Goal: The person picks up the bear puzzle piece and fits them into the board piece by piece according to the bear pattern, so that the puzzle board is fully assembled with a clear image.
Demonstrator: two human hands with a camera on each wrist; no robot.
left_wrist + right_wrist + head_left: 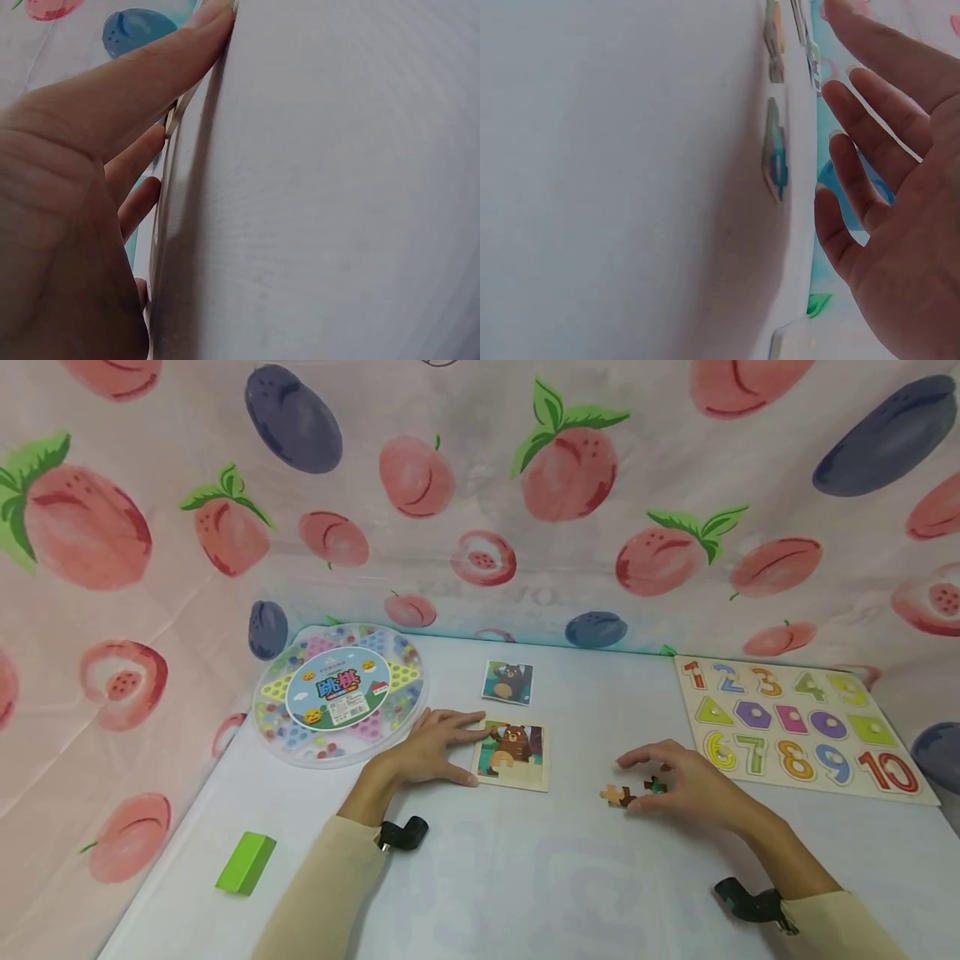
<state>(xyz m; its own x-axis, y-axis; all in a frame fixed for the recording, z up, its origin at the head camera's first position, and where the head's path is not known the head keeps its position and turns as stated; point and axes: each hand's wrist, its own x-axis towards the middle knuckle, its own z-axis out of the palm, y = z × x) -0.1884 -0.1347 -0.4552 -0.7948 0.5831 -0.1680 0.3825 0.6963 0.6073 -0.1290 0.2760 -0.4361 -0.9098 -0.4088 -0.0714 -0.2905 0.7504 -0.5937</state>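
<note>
A square wooden bear jigsaw puzzle (512,755) lies on the table, its lower part showing bare wood. My left hand (431,747) rests at its left side, index fingertip at the upper left and thumb at the lower left corner. In the left wrist view the thumb (135,86) stretches along the edge. My right hand (693,785) hovers with spread, loosely bent fingers around two loose jigsaw pieces. One piece is orange and brown (617,795), the other green (656,785). The right wrist view shows the fingers apart from the green piece (775,154), holding nothing.
Behind the puzzle lies a small bear picture card (507,682). A round Chinese checkers box (262,727) is at the left, with a green block (246,863) nearer. On the right lies a number and shape board (806,727). A fruit-patterned curtain (480,468) hangs behind.
</note>
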